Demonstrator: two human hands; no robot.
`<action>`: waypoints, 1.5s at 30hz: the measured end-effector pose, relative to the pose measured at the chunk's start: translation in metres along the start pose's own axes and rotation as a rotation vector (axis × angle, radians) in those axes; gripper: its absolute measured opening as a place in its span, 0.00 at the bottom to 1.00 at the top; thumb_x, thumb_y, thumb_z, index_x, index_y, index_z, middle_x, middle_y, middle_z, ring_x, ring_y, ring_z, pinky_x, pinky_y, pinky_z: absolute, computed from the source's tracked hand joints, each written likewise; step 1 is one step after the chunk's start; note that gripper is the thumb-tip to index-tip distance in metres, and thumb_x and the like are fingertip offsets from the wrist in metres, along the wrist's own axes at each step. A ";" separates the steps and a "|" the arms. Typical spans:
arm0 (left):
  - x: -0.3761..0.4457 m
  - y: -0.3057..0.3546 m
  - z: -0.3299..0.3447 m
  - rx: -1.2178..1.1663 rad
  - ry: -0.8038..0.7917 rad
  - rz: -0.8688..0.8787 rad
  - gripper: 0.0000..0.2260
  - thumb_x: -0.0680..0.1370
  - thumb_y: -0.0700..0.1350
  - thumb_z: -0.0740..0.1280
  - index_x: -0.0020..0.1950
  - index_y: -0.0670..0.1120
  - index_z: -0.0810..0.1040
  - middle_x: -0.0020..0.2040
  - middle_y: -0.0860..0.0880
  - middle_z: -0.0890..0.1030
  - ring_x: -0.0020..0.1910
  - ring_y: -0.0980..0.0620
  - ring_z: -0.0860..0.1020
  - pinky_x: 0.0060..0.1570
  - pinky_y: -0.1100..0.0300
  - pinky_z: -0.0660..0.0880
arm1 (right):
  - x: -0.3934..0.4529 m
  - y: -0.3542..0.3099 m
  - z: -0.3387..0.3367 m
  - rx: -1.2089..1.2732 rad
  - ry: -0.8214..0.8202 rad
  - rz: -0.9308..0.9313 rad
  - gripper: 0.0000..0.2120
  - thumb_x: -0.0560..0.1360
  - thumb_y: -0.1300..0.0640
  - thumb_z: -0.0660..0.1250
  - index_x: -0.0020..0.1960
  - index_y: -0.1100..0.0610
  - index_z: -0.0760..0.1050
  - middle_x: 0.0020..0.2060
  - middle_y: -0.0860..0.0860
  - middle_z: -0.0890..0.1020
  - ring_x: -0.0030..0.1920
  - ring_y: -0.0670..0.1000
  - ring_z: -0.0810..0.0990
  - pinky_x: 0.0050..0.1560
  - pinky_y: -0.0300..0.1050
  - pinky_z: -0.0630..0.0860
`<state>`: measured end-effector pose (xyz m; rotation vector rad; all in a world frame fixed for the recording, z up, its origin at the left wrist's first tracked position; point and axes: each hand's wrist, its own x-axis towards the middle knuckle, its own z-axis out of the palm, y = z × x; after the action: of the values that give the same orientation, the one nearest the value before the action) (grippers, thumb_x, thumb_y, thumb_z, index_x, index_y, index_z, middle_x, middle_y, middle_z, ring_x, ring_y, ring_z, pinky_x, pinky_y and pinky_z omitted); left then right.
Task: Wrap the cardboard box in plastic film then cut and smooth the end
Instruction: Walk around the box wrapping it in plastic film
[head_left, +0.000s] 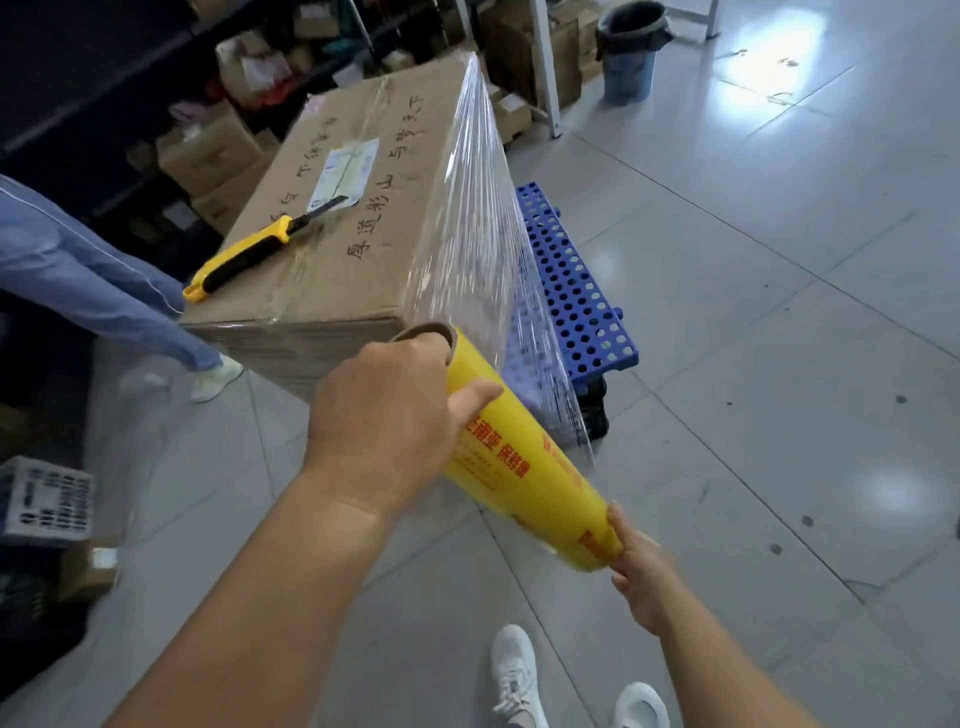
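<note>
Handwritten black Chinese characters ran across the top of the cardboard box (337, 228), too slanted to read surely, beside a white shipping label (345, 174). The yellow film roll (524, 457) carried red printed characters, blurred. The box sat on a blue perforated pallet (576, 296) on the tiled floor, a yellow-and-black knife (254, 252) lying on top. Clear plastic film (478, 234) stretched taut from the box's far corner to the roll. The left hand (384, 415) had its grip clamped round the roll's upper end; the right hand (641, 571) pinched its lower end
</note>
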<state>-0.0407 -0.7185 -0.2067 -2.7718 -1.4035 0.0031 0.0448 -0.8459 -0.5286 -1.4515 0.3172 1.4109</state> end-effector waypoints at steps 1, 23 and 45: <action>-0.002 -0.002 0.001 0.018 -0.001 0.004 0.19 0.72 0.64 0.62 0.42 0.48 0.73 0.37 0.47 0.76 0.42 0.41 0.77 0.35 0.55 0.66 | 0.000 0.004 0.003 -0.002 -0.011 0.016 0.27 0.77 0.41 0.61 0.69 0.56 0.67 0.66 0.54 0.73 0.65 0.55 0.72 0.60 0.48 0.66; -0.001 -0.170 0.019 -0.031 -0.092 0.463 0.08 0.75 0.51 0.64 0.53 0.53 0.70 0.43 0.55 0.75 0.46 0.48 0.76 0.39 0.56 0.71 | -0.001 0.097 0.176 0.302 0.070 0.064 0.11 0.77 0.48 0.61 0.53 0.53 0.76 0.45 0.50 0.81 0.44 0.49 0.78 0.44 0.43 0.72; 0.044 -0.246 0.028 -0.067 -0.036 0.581 0.17 0.72 0.63 0.64 0.46 0.50 0.76 0.40 0.50 0.80 0.40 0.47 0.77 0.37 0.55 0.74 | -0.022 0.154 0.253 0.736 0.326 -0.012 0.14 0.77 0.46 0.63 0.55 0.56 0.76 0.52 0.56 0.80 0.47 0.54 0.78 0.46 0.45 0.73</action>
<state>-0.2134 -0.5363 -0.2266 -3.1333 -0.5654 0.0211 -0.2253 -0.7226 -0.5237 -1.0447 0.9248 0.8871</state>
